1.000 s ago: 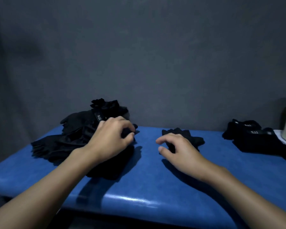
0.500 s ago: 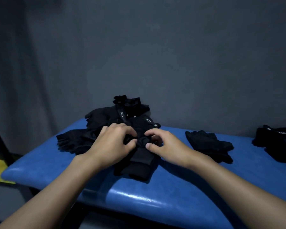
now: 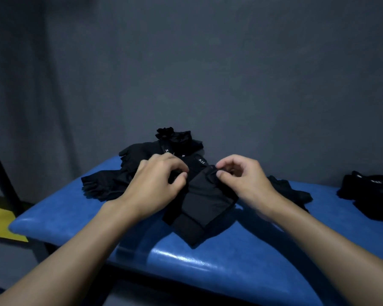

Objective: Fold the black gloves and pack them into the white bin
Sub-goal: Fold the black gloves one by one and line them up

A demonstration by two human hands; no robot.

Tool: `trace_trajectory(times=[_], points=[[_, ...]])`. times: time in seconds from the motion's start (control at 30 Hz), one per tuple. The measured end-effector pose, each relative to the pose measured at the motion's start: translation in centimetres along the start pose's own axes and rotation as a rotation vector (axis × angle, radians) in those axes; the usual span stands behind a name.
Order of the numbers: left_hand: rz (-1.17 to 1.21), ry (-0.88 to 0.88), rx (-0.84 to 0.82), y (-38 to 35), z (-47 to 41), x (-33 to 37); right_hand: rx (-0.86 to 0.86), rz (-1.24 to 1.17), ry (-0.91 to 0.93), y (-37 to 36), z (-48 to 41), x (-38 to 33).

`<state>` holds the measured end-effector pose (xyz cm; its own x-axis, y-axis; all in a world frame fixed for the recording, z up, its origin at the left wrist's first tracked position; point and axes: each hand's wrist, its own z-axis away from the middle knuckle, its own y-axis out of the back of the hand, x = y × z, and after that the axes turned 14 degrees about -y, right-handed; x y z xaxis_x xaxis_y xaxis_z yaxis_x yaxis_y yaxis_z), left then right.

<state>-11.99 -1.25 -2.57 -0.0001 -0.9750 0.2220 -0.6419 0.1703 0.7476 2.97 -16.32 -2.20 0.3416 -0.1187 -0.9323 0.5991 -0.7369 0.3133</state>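
Soft, light black fabric glove lies on the blue padded desk, left hand & right hand each pinching its far cuff edge (prob. the firmest hold), since floppy cloth will likely sag elsewhere.

On the bench, the left hand and right hand cover the top of the glove they pinch, the right hand also hides part of a loose glove, and the frame crops the stack at the bench's right end.
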Motion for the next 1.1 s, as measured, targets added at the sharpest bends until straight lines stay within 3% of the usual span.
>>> trace_trajectory(times=[0.13, 0.27, 0.4, 0.53, 0.67, 0.87, 1.1], points=[[0.121, -0.089, 0.117, 0.0, -0.8, 2.4, 0.086, -0.079, -0.015, 1.7, 0.5, -0.5], [0.217, -0.161, 0.034, -0.9, -1.7, 5.5, 0.167, -0.162, -0.049, 3.0, 0.9, -1.1], [0.257, -0.124, -0.086, -2.1, -2.5, 7.3, 0.182, -0.322, -0.125, 4.1, 1.8, -1.7], [0.28, -0.127, -0.002, -3.5, -3.0, 8.1, 0.128, -0.462, -0.171, 5.2, 2.4, -1.5], [0.493, -0.035, 0.147, -4.0, -3.8, 9.1, 0.068, -0.498, -0.139, 6.5, 2.9, -0.9], [0.804, 0.138, 0.264, -4.0, -5.1, 10.5, 0.196, -0.116, -0.002, 8.2, 3.8, 0.6], [1.191, 0.239, 0.169, -4.6, -5.8, 11.2, -0.025, -0.342, -0.027, 9.5, 4.3, 1.8]])
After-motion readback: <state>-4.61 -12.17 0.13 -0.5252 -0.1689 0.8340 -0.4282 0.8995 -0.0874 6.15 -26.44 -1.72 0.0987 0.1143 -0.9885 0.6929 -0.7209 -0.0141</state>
